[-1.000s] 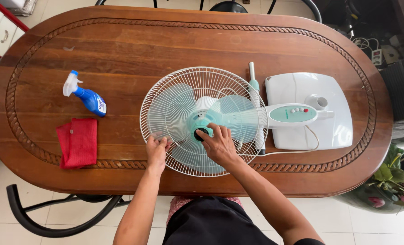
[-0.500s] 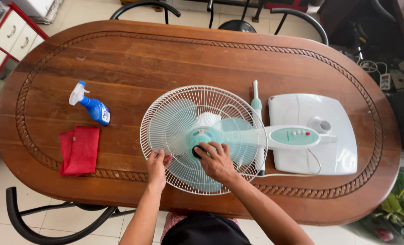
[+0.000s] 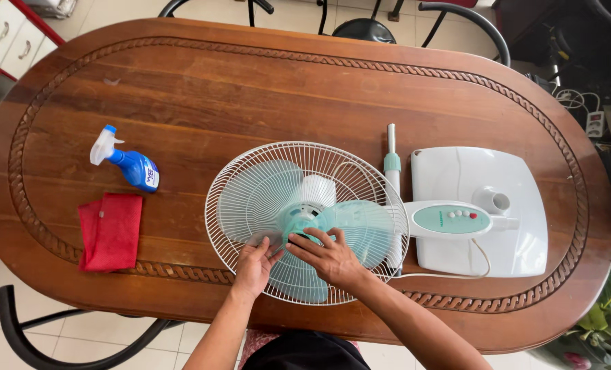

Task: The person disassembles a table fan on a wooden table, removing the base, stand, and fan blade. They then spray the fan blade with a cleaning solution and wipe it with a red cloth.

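A white and pale-teal fan lies face up on the oval wooden table, its front guard off. The white wire rear grille rings the teal blades. My right hand sits over the hub, fingers closed on the knob at the blades' centre. My left hand is right beside it, fingers pinching the near-left blade close to the hub. The fan's control housing points right, over the white base.
A blue spray bottle and a folded red cloth lie on the table's left side. A white and teal pole lies between grille and base. Black chairs stand around the table. A power strip is on the floor at right.
My left hand has left the grille rim and moved inward onto a blade beside the hub. The blades have turned a little. My right hand stays at the hub.
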